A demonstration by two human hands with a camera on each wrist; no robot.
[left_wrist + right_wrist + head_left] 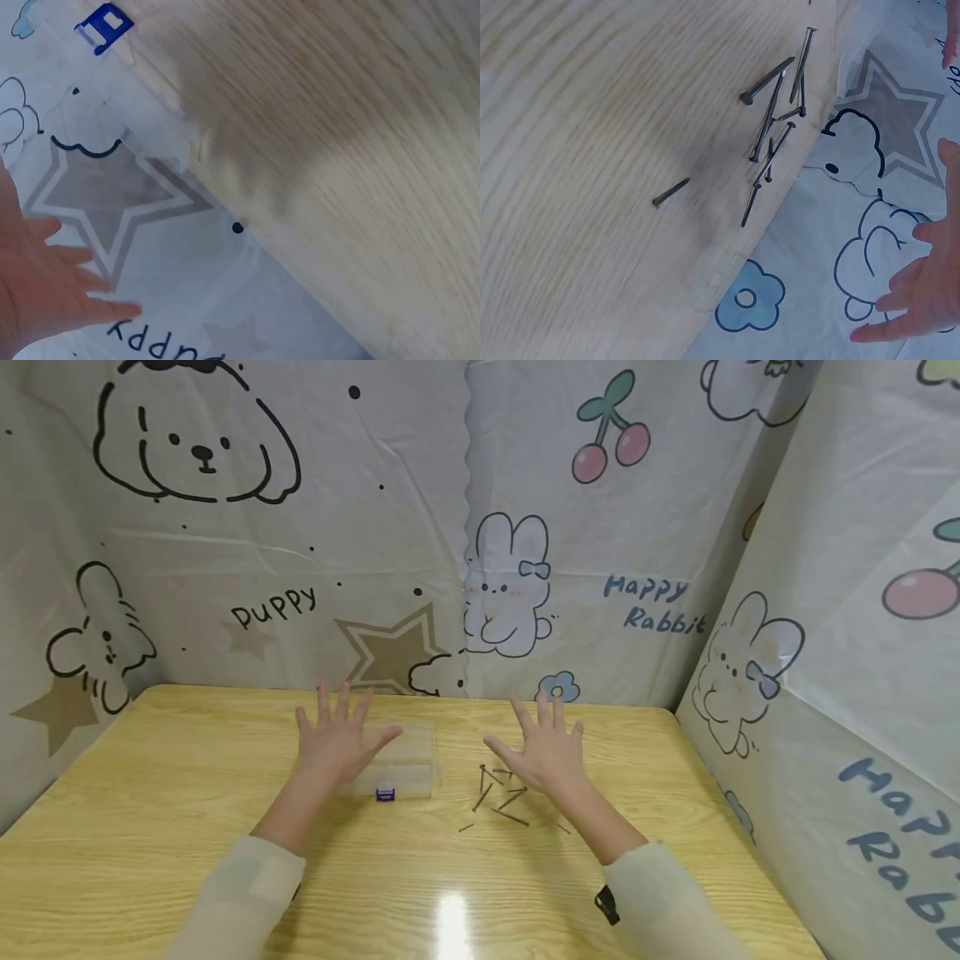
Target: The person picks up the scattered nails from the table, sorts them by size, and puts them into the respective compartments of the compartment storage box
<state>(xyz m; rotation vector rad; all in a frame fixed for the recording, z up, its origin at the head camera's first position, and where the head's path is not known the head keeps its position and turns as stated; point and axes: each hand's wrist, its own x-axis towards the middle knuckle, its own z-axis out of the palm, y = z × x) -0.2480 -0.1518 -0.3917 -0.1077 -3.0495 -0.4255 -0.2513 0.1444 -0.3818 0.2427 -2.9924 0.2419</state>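
My left hand [336, 745] is held with its fingers spread and straight above a clear plastic box [412, 781]. A blue latch [385, 794] sits on the box's front side; the left wrist view shows that latch [105, 28] too. The hand covers the box's left part. On the other side, my right hand [551, 752] is spread in the same way, holding nothing. Several dark metal nails [512, 817] lie scattered on the table beside and below it. In the right wrist view, most nails [771, 112] overlap in a loose group and one nail [671, 193] lies apart.
The wooden table [225, 718] has a light yellow grain and a bright reflection near its front. Printed cloth [420, 510] with cartoon animals hangs behind it, and more cloth [847, 693] borders the right side. A black strap piece [607, 905] shows below the right sleeve.
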